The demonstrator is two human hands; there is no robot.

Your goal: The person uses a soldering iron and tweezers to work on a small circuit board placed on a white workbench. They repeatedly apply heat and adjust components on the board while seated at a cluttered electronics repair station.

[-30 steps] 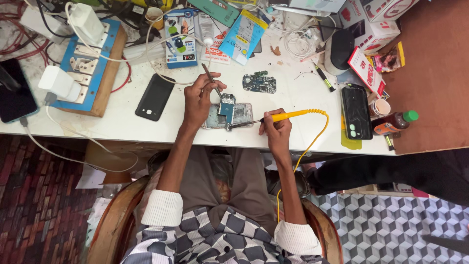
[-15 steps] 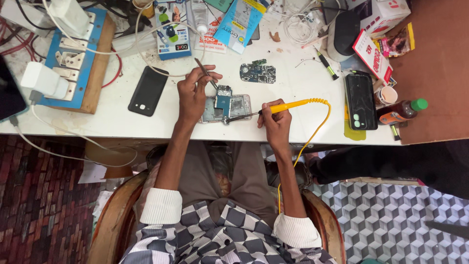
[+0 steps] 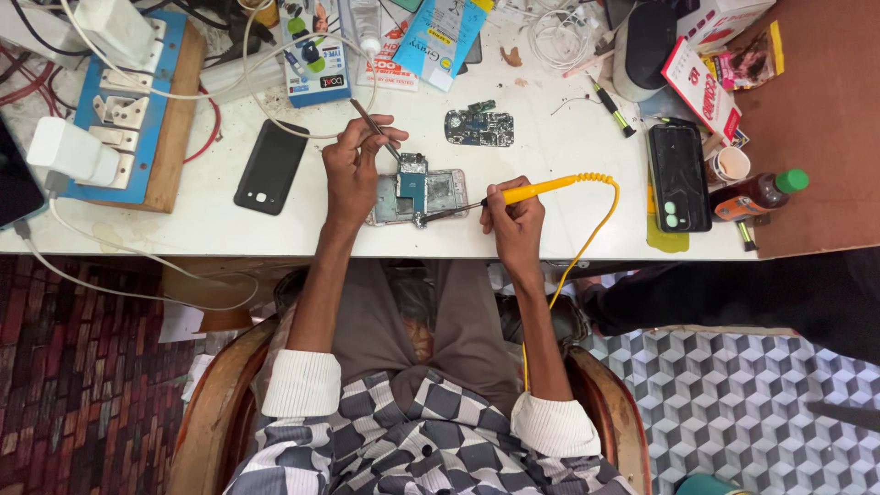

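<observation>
Both hands are working mid-job at frame centre: your left hand is gripping tweezers over the opened phone, your right hand is holding the yellow soldering iron tip to its board, reassembly apparently remaining.

head view; straight down from above; mid-range; white worktable fills top; lap below
</observation>
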